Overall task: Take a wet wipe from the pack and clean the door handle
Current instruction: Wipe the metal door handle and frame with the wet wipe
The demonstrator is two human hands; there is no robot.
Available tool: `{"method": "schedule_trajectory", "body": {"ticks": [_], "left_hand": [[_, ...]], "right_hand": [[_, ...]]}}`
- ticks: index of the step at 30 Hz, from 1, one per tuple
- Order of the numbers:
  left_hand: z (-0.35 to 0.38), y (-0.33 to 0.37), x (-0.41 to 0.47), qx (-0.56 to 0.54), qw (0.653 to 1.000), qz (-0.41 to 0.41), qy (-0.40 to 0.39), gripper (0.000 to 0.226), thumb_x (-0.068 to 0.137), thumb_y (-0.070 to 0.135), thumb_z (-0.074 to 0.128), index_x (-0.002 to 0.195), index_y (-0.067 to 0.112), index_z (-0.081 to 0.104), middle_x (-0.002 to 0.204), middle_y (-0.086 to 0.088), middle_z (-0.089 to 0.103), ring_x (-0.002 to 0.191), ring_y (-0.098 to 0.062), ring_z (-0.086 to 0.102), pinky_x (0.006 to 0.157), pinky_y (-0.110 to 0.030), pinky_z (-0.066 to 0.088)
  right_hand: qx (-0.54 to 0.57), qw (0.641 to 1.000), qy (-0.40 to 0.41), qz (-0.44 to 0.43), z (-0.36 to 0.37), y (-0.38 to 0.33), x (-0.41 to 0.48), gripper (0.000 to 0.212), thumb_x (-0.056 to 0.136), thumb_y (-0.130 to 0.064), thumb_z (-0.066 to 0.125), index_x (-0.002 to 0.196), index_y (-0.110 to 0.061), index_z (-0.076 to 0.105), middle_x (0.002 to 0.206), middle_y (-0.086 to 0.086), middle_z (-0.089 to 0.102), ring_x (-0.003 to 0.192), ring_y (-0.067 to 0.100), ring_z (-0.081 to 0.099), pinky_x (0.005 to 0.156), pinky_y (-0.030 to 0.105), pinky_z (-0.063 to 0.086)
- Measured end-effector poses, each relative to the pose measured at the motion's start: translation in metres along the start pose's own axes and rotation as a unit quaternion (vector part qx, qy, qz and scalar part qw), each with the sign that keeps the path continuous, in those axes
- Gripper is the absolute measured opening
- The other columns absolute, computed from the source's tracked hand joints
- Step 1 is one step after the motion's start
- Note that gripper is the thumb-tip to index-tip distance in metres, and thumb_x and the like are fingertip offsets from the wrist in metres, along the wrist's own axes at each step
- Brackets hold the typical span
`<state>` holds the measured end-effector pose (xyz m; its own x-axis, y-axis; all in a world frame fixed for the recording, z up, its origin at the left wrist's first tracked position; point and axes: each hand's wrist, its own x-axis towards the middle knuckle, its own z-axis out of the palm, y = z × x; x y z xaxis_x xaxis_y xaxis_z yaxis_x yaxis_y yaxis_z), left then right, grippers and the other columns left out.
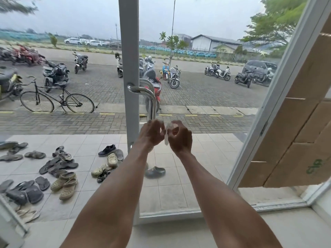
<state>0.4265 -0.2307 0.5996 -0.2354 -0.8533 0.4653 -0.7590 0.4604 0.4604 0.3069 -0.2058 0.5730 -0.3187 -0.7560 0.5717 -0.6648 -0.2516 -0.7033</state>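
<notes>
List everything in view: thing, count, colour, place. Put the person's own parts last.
door handle: one, chrome, on the white door frame
wet wipe: one, whitish, between both hands below the handle's top
cardboard boxes: several, brown, right, against the glass
shoes and sandals: many, mixed, tiles outside, left
bicycle: one, black, left
motorbikes: many, parking lot
left hand: one, by the wipe
right hand: one, pinching the wipe

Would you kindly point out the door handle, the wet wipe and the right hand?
door handle [152, 102], head view, on its upright steel bar.
wet wipe [166, 140], head view, on its hanging lower end.
right hand [180, 138], head view, on its back.
</notes>
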Motion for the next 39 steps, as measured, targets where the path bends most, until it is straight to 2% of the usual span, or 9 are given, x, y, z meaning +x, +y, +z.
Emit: {"method": "schedule_trajectory", "body": {"ticks": [6, 12, 18, 23, 26, 28, 30, 34, 39], "left_hand": [[-0.027, -0.024, 0.039, -0.094, 0.989, -0.092, 0.068, 0.011, 0.082, 0.022, 0.065, 0.077, 0.012, 0.068, 0.082, -0.009, 0.071, 0.075, -0.023, 0.065, 0.064, -0.028, 0.046], [-0.064, -0.036, 0.085, -0.167, 0.960, -0.145, 0.170, 0.018, 0.076, 0.022, 0.067, 0.068, 0.007, 0.065, 0.071, -0.008, 0.069, 0.070, -0.025, 0.065, 0.066, -0.031, 0.052], [-0.089, -0.040, 0.113, -0.271, 0.917, -0.188, 0.222, 0.023, 0.075, 0.023, 0.060, 0.063, 0.004, 0.063, 0.063, -0.009, 0.060, 0.063, -0.022, 0.054, 0.059, -0.028, 0.038], [-0.113, -0.045, 0.132, -0.377, 0.854, -0.221, 0.281, 0.022, 0.075, 0.018, 0.057, 0.055, 0.011, 0.056, 0.053, -0.007, 0.056, 0.054, -0.018, 0.050, 0.055, -0.028, 0.037], [-0.126, -0.050, 0.140, -0.331, 0.875, -0.208, 0.285, 0.020, 0.074, 0.024, 0.062, 0.066, 0.005, 0.065, 0.064, -0.006, 0.063, 0.062, -0.018, 0.056, 0.053, -0.024, 0.040], [-0.133, -0.051, 0.145, -0.306, 0.904, -0.180, 0.237, 0.017, 0.074, 0.023, 0.063, 0.069, 0.007, 0.067, 0.067, -0.005, 0.065, 0.062, -0.016, 0.057, 0.053, -0.022, 0.042], [-0.137, -0.050, 0.150, -0.278, 0.927, -0.157, 0.196, 0.015, 0.075, 0.021, 0.063, 0.072, 0.006, 0.068, 0.068, -0.005, 0.066, 0.063, -0.016, 0.059, 0.055, -0.024, 0.045], [-0.142, -0.051, 0.157, -0.262, 0.930, -0.149, 0.209, 0.015, 0.076, 0.019, 0.064, 0.076, 0.005, 0.068, 0.080, -0.013, 0.072, 0.076, -0.024, 0.067, 0.068, -0.034, 0.055], [-0.151, -0.059, 0.164, -0.285, 0.900, -0.186, 0.272, 0.013, 0.077, 0.018, 0.065, 0.067, 0.011, 0.063, 0.080, -0.012, 0.071, 0.083, -0.026, 0.069, 0.079, -0.038, 0.058]], "right_hand": [[0.050, 0.999, -0.012, 0.008, 0.028, -0.027, 0.042, 0.015, 0.085, -0.031, 0.065, 0.089, -0.017, 0.070, 0.081, 0.005, 0.074, 0.075, 0.020, 0.069, 0.065, 0.020, 0.043], [0.076, 0.997, 0.013, 0.021, 0.036, -0.048, 0.094, 0.020, 0.076, -0.019, 0.070, 0.096, -0.016, 0.072, 0.082, 0.004, 0.075, 0.078, 0.018, 0.069, 0.069, 0.019, 0.042], [0.133, 0.991, -0.012, 0.016, 0.046, -0.068, 0.125, 0.007, 0.076, -0.016, 0.066, 0.072, -0.017, 0.071, 0.073, 0.003, 0.073, 0.072, 0.017, 0.068, 0.074, 0.033, 0.055], [0.280, 0.953, -0.015, 0.119, 0.053, -0.090, 0.145, 0.015, 0.078, -0.015, 0.056, 0.064, -0.012, 0.062, 0.071, 0.014, 0.071, 0.078, 0.035, 0.069, 0.080, 0.054, 0.054], [0.356, 0.925, -0.035, 0.124, 0.050, -0.098, 0.155, 0.007, 0.085, -0.012, 0.056, 0.083, -0.008, 0.062, 0.084, 0.019, 0.071, 0.086, 0.040, 0.068, 0.076, 0.049, 0.058], [0.403, 0.900, -0.134, 0.097, 0.049, -0.105, 0.158, 0.028, 0.089, -0.021, 0.064, 0.112, -0.006, 0.056, 0.102, 0.018, 0.068, 0.093, 0.033, 0.068, 0.073, 0.038, 0.059], [0.390, 0.894, -0.210, 0.067, 0.050, -0.112, 0.159, 0.049, 0.084, -0.026, 0.072, 0.125, -0.011, 0.049, 0.105, 0.009, 0.066, 0.093, 0.020, 0.067, 0.070, 0.029, 0.059], [0.357, 0.914, -0.188, 0.036, 0.057, -0.120, 0.156, 0.040, 0.075, 0.002, 0.076, 0.113, 0.001, 0.061, 0.093, 0.011, 0.068, 0.081, 0.019, 0.068, 0.060, 0.020, 0.057], [0.311, 0.926, -0.208, 0.052, 0.057, -0.105, 0.161, 0.033, 0.074, 0.007, 0.074, 0.105, 0.000, 0.066, 0.094, 0.021, 0.067, 0.082, 0.026, 0.068, 0.067, 0.026, 0.060]]}}
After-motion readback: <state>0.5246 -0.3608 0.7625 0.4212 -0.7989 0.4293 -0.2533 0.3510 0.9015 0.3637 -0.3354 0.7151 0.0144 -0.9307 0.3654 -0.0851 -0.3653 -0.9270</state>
